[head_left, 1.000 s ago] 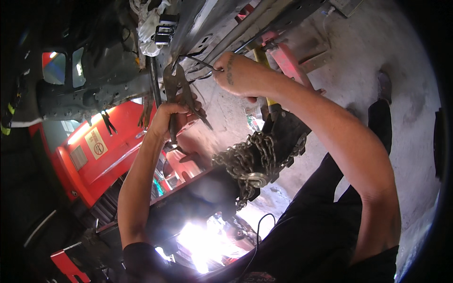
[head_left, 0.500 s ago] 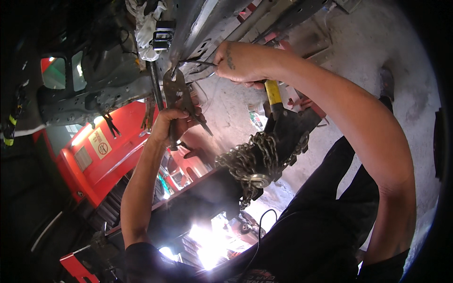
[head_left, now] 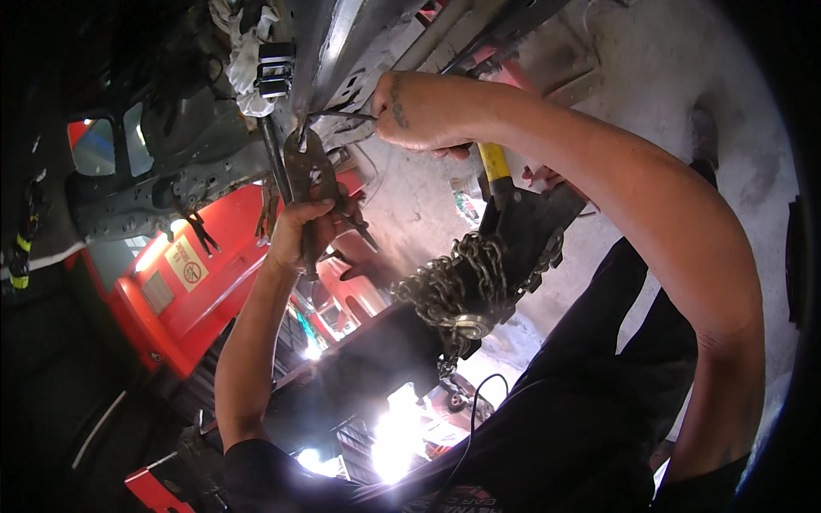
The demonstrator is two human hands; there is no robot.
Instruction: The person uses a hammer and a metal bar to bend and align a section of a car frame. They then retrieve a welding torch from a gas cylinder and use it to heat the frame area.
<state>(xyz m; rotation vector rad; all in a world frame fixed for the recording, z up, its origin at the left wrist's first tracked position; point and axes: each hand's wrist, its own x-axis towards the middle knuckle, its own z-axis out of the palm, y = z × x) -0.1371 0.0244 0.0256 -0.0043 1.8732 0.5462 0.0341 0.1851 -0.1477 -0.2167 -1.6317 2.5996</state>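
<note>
My left hand (head_left: pixel 306 224) is closed around a pair of locking pliers (head_left: pixel 301 175), whose jaws bite at the edge of a bare metal body panel (head_left: pixel 318 81). One lever of the pliers sticks out past my fingers. My right hand (head_left: pixel 419 115) is a fist, seen from its back, closed on a thin dark metal rod (head_left: pixel 346 114). The rod points left, its tip at the panel just above the plier jaws. My fist hides the rod's other end, so its kind cannot be told.
Below my right wrist is a yellow bar (head_left: pixel 493 162). A heavy chain (head_left: pixel 457 278) is wrapped over a dark beam (head_left: pixel 368 355) before me. White crumpled sheeting (head_left: pixel 248 68) and a black clamp-like block (head_left: pixel 275 70) are beside the panel. A red cabinet-like body (head_left: pixel 197 291) stands left.
The view has shifted a little, so the panel and both hands appear slightly further left. Both hands keep their grips, and the rod tip stays near the plier jaws.
</note>
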